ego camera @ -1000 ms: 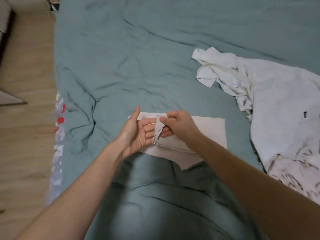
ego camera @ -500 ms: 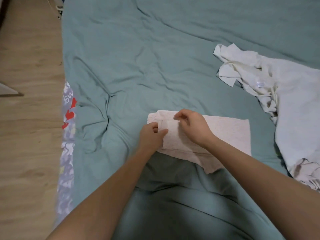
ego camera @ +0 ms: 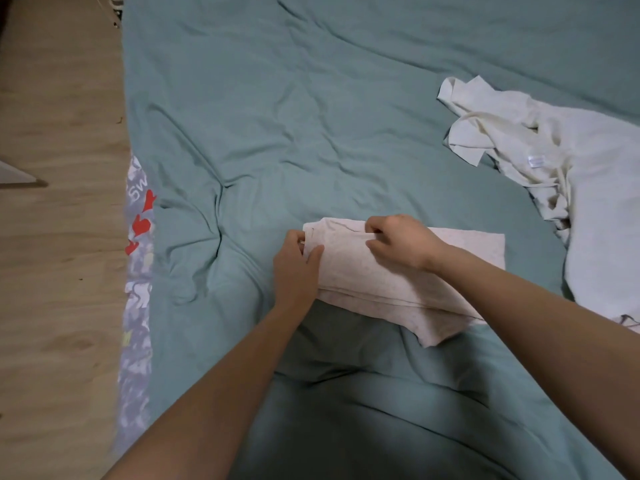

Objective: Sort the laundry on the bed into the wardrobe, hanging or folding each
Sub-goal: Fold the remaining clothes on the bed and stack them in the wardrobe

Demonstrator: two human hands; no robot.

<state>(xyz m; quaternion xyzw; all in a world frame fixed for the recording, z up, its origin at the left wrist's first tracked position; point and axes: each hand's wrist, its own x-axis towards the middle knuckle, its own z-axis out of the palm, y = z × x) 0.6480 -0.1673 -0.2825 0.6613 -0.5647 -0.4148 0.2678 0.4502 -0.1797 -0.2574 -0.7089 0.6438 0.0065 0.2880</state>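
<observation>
A pale pink garment (ego camera: 460,252), partly folded into a flat rectangle, lies on the teal bed cover (ego camera: 311,133) just in front of me. My left hand (ego camera: 298,268) grips its left edge, thumb on top of the cloth. My right hand (ego camera: 401,244) pinches the fabric along the top edge, fingers curled. A crumpled cream and white pile of clothes (ego camera: 554,174) lies at the right side of the bed, apart from both hands.
The bed's left edge shows a grey patterned sheet (ego camera: 138,289) with red hearts. Beyond it is a wooden floor (ego camera: 59,237). A pale furniture corner (ego camera: 17,174) juts in at the far left. The wardrobe is out of view.
One second ago my hands held a small flap of the garment raised. Both hands have since come down onto the cloth and now hold its left and top edges flat.
</observation>
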